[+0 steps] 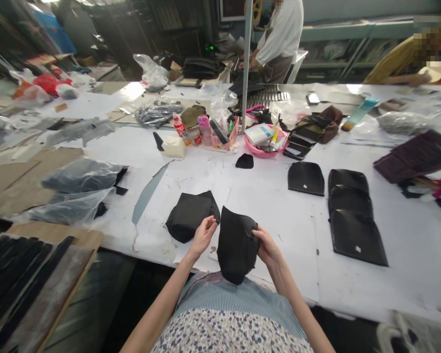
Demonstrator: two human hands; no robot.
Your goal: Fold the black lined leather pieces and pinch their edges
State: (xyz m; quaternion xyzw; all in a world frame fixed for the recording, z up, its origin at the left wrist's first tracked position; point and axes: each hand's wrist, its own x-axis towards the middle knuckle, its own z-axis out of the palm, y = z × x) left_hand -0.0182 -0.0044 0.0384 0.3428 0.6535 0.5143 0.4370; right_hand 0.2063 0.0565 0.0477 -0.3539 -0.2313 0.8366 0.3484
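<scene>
— Where to look for the black piece (237,245)?
— At the near edge of the white table (275,203), in front of the striped garment (238,299), just right of the stack of black pieces (190,215).
— Gripped how?
— By its right-hand edge in the right hand (267,246), with fingers closed down to a pinch.
— And with the left hand (205,236)?
— Close against the stack's right side, with fingertips drawn nearly together. Impossible to tell whether pinching a corner or merely touching.
— Heavy, by the look?
— Probably light, and more bendable than stiff: curved in the grip, yet not limp. Perhaps a little slick, judging by the smooth surface; hardly fragile, but likely to crease.
— Best place to take hold?
— By the rim, on opposite sides, with a flat, gentle pinch. Avoid squeezing the bulging middle, for fear of denting.
</scene>
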